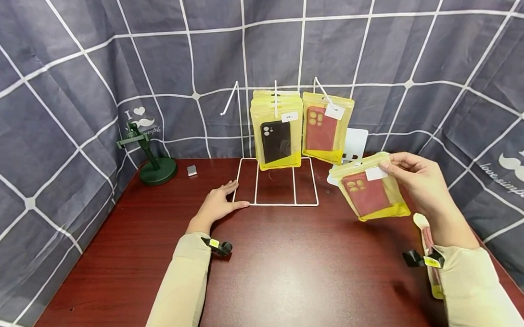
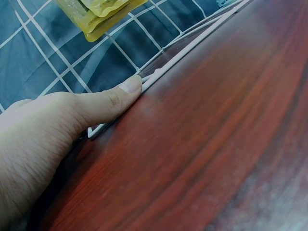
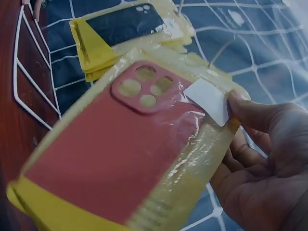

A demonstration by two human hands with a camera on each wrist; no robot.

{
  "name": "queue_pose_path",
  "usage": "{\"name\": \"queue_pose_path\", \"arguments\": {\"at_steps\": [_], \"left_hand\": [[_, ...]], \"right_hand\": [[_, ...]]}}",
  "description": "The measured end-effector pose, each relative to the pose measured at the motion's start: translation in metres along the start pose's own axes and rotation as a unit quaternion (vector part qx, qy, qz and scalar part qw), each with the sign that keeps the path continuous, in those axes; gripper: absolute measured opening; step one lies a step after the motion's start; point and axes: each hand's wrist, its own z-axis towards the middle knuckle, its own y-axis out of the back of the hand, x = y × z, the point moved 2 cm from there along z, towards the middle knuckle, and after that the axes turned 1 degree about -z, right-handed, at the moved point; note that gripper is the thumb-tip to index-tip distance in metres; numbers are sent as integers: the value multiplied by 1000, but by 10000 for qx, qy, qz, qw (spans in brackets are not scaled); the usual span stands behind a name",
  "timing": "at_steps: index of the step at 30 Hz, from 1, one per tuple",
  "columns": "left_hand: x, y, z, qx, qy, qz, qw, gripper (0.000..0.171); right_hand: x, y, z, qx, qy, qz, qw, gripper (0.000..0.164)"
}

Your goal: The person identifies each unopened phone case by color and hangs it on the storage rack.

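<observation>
My right hand (image 1: 418, 177) pinches a yellow-and-clear pouch with a red phone case (image 1: 367, 193) by its top corner, beside the white label. In the right wrist view the red case (image 3: 120, 149) fills the middle, its camera cutouts uppermost. The pouch is tilted and held above the table, to the right of a white wire display rack (image 1: 285, 204). My left hand (image 1: 217, 203) rests at the rack base's front left corner, thumb extended along the front wire. From the left wrist, the thumb (image 2: 108, 103) presses against the white wire (image 2: 183, 53).
Pouches with a black phone case (image 1: 276, 141) hang on the rack's middle hook; another red-case pouch (image 1: 325, 127) hangs on the right hook. The left hook (image 1: 229, 99) is bare. A green stand (image 1: 158, 170), a small grey block (image 1: 191, 171) and another pouch (image 1: 432, 273) are on the table.
</observation>
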Motion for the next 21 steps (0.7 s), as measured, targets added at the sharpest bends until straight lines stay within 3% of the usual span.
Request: {"name": "queue_pose_path", "arguments": {"at_steps": [4,8,15,21], "left_hand": [[0,0,-1,-3,-22,5,10000,103],[0,-1,-2,3,-14,-6,10000,103],[0,-4,-3,24,-3,-14,10000,100],[-1,-2,-2,-12,2,5,10000,100]], "right_hand": [[8,-7,-3,-207,332,-528,9978,16],[16,-14,-6,-548,520,-549,9956,17],[36,-40,0,-1034,782,210,9913,20],[61,-68,17,-1455,1254,1067,9756,25]]}}
